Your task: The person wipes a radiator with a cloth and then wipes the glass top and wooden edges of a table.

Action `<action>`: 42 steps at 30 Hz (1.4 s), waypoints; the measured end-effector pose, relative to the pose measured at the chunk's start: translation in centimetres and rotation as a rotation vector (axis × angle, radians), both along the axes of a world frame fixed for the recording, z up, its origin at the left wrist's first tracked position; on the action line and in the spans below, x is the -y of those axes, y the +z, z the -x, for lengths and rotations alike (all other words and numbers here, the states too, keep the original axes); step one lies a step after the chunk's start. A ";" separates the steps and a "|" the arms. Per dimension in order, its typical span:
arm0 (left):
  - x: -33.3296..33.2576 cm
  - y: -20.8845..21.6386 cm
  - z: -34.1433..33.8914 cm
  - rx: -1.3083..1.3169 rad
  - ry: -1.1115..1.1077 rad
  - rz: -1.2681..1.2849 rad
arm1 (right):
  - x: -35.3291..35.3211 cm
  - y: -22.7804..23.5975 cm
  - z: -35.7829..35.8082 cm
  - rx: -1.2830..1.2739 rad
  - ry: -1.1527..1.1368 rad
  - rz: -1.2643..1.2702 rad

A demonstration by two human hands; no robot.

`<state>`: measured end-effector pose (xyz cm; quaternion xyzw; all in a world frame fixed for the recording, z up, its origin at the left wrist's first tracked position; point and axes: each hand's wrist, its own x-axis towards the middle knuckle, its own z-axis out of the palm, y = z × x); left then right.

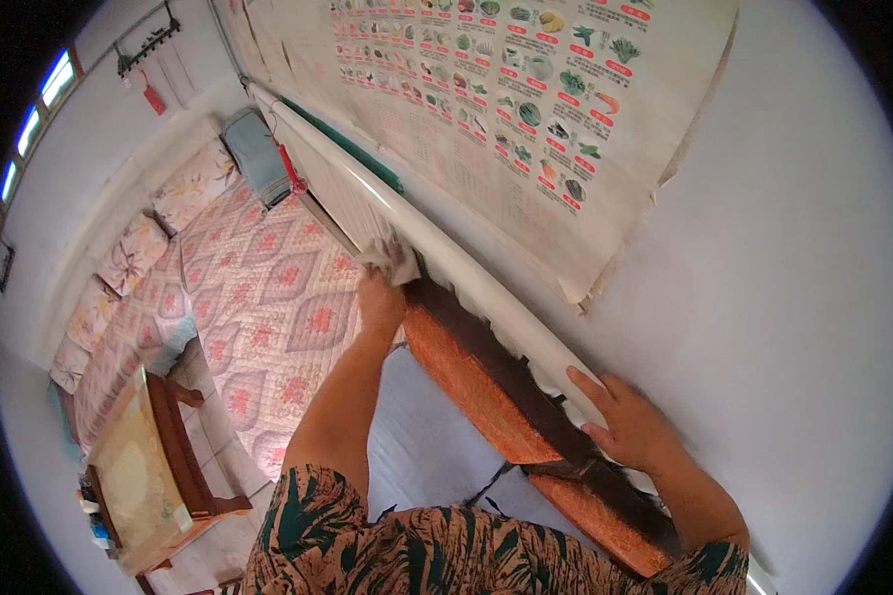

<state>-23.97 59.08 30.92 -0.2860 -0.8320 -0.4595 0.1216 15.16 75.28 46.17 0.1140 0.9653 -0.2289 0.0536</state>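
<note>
My left hand is closed around a pale, crumpled cloth and reaches forward along a long white ribbed panel with a rounded top, possibly a radiator. The cloth is against the panel's side, near the end of a dark-topped orange-brown backrest. My right hand rests on the panel's top closer to me, fingers apart and holding nothing. Between the backrest and panel runs a narrow gap with dark clips in it.
Blue-grey cushions lie beside the backrest below me. A bed with a patterned quilt spreads to the left, pillows along its far side. A low table stands at lower left. A picture chart hangs on the wall above the panel.
</note>
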 end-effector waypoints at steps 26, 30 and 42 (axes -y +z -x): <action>-1.9 0.4 -2.8 -0.096 0.080 0.521 | 0.0 0.4 0.0 0.046 0.009 0.035; -3.1 2.4 -4.0 0.008 -0.056 0.717 | 0.0 0.3 -0.3 0.007 0.013 0.027; 2.5 2.0 -20.5 -0.386 -0.590 0.496 | 0.2 0.5 -0.3 0.035 0.025 0.013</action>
